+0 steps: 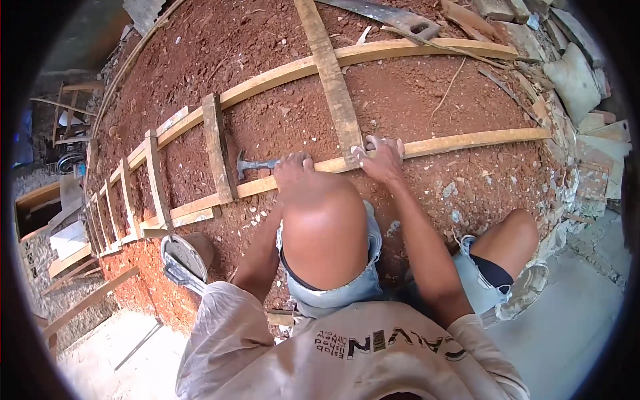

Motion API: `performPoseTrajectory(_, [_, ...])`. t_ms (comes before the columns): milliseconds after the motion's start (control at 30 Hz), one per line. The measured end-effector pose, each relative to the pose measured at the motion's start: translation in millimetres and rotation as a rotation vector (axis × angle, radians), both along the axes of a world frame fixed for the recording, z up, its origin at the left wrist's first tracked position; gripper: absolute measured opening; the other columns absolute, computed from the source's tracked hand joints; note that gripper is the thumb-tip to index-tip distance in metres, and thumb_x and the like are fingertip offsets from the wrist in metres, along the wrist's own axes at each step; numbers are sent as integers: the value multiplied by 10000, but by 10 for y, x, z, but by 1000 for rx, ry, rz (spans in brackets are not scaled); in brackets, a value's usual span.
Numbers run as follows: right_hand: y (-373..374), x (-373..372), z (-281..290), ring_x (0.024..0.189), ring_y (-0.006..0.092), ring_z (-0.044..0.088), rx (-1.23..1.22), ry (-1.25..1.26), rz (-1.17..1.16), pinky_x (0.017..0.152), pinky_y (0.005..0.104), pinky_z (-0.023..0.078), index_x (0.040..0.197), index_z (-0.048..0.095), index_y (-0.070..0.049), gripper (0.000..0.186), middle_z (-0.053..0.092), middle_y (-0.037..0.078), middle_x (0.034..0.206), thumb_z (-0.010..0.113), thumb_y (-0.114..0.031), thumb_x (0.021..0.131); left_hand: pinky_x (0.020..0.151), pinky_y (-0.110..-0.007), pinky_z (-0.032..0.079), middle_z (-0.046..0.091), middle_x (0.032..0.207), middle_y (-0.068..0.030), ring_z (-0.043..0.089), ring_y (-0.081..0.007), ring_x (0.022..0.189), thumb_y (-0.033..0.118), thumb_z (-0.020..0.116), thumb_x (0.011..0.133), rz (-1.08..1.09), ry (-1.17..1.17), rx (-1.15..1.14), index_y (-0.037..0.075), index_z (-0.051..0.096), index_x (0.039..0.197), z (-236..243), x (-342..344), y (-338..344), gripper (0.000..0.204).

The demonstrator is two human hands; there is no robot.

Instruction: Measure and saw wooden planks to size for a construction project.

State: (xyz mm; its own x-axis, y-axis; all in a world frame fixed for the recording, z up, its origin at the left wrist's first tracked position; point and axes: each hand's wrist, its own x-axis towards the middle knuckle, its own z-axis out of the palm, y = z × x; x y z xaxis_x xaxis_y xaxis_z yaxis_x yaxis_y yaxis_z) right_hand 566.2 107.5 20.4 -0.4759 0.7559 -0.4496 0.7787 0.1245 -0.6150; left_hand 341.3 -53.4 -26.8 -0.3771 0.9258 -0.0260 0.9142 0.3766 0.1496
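Your two hands are apart on the near rail (467, 143) of a ladder-like wooden frame, which lies on a mound of red soil (403, 100). The hammer (257, 164) is at the left of your left hand (293, 171), just beyond the near rail's far edge. Its head points left, just beside the near end of a weathered crosspiece (217, 143), and its shaft runs right, up to your fingers. You have those fingers bent over the rail; whether they clasp the shaft, I cannot tell.

Your right hand (381, 159) is farther from the hammer, at the near end of the long crosspiece (331, 80). Its thumb is by that end and its bent fingers reach over the near rail's far edge; how firmly they grip is unclear. The long crosspiece runs away from you, over the far rail (280, 75).

Your left knee (327, 223) is raised between your forearms, close to the near rail. A bucket (205, 248) stands at the mound's near edge, left of your left forearm. A handsaw (381, 15) lies toward the mound's far edge, beyond the far rail, and a pale sack (575, 81) rests among rubble along its right edge.
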Motion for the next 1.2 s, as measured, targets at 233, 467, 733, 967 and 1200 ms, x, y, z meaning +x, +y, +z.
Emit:
performPoseTrajectory(233, [95, -673, 87, 1303, 403, 607, -111, 130, -136, 1104, 453, 482, 1594, 322, 20, 1100, 609, 288, 1408, 858, -491, 781, 914, -395, 541, 765, 1044, -167, 729, -310, 988, 529, 690, 927, 615, -873, 173, 28, 720, 1174, 253, -129, 627, 559])
performPoseTrajectory(467, [92, -834, -8, 1356, 472, 515, 4, 6, -182, 1165, 505, 415, 1554, 333, 11, 981, 559, 314, 1413, 814, -383, 796, 877, -386, 544, 750, 1056, -181, 721, -243, 970, 555, 772, 880, 416, -1214, 247, -73, 676, 1177, 131, -227, 2000, 701])
performPoseTrajectory(733, [90, -527, -50, 1461, 487, 346, 154, -89, -62, 1233, 529, 307, 1456, 405, 89, 884, 444, 336, 1477, 807, -381, 824, 644, -383, 552, 737, 818, -96, 705, -188, 705, 300, 831, 850, 467, -919, 491, -3, 699, 882, -342, 240, 2269, 332])
performPoseTrajectory(967, [147, -562, -66, 1433, 514, 385, 178, -30, -110, 1241, 540, 285, 1457, 399, 101, 889, 462, 371, 1461, 792, -396, 833, 649, -393, 564, 737, 823, -116, 722, -216, 724, 305, 831, 845, 400, -970, 473, -15, 706, 891, -177, 212, 2294, 347])
performPoseTrajectory(1200, [113, -524, -20, 1414, 498, 424, 180, 37, -85, 1269, 559, 199, 1421, 374, 139, 905, 518, 373, 1411, 761, -445, 848, 554, -360, 539, 697, 706, -84, 697, -189, 629, 263, 802, 880, 335, -996, 469, -15, 696, 879, -21, 234, 2290, 298])
